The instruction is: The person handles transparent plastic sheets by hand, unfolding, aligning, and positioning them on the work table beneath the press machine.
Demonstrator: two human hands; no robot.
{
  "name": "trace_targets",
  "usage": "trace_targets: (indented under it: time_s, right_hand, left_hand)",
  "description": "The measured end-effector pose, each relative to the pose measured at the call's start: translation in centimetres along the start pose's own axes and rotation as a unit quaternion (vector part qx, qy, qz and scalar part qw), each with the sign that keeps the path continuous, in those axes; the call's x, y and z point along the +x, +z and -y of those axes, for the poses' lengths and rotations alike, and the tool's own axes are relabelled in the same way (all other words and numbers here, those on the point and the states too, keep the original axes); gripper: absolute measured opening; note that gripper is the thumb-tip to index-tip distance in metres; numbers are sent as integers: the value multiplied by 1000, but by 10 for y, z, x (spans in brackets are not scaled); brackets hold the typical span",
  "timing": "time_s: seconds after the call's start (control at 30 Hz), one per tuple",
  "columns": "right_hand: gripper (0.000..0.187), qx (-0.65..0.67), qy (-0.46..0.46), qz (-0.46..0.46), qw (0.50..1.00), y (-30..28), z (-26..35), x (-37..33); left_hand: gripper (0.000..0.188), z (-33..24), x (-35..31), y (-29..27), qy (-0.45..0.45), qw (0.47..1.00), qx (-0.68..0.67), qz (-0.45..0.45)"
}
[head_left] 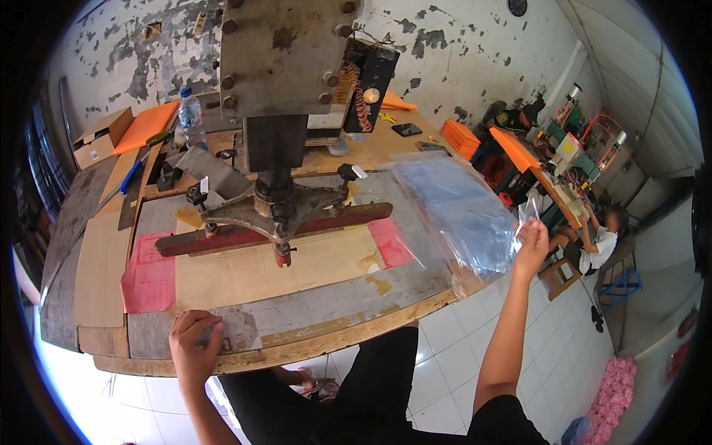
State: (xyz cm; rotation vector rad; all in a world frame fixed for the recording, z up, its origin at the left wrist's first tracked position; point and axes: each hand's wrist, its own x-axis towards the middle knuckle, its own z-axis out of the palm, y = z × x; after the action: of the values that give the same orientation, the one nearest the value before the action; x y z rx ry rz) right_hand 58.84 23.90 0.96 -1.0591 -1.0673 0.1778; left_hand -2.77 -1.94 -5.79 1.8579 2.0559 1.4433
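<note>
My right hand (532, 241) pinches a clear plastic sheet (528, 209) at the right end of the table, beside a stack of clear plastic sheets (460, 200). At the front left edge of the table, my left hand (194, 343) has its fingers curled in, with nothing visible in them. Between and beyond my hands stands a metal press (278, 200) with a long red-sided bar (326, 228). Beneath the bar lies a tan sheet (274, 274), with a pink piece (148, 278) at its left end and another pink piece (391, 243) at its right.
At the back left are a water bottle (192, 122), an open cardboard box (104, 139) and a blue-handled tool (132, 176). A phone (406, 130) and stacked orange sheets (460, 139) sit at the back right. Another person (597, 245) sits by machines farther right.
</note>
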Motion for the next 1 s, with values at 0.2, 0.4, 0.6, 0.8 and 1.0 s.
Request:
trace_targets:
  time_s: [0.2, 0.4, 0.6, 0.8, 1.0]
  right_hand:
    - [29, 44, -74, -19, 996, 14, 43, -29]
    - [43, -432, -53, -335, 836, -106, -40, -11]
    - [44, -402, -232, -2, 886, -65, -19, -74]
    - [55, -469, -174, 270, 823, 29, 18, -130]
    - [75, -475, -67, 243, 843, 16, -38, -76]
  left_hand:
    - [13, 1, -4, -2, -24, 1000, 10, -3]
    - [21, -3, -2, 1, -17, 1000, -11, -2]
    - [24, -2, -1, -2, 4, 1000, 22, 3]
    - [26, -2, -3, -2, -16, 1000, 26, 7]
    - [28, -5, -1, 1, -35, 999, 18, 11]
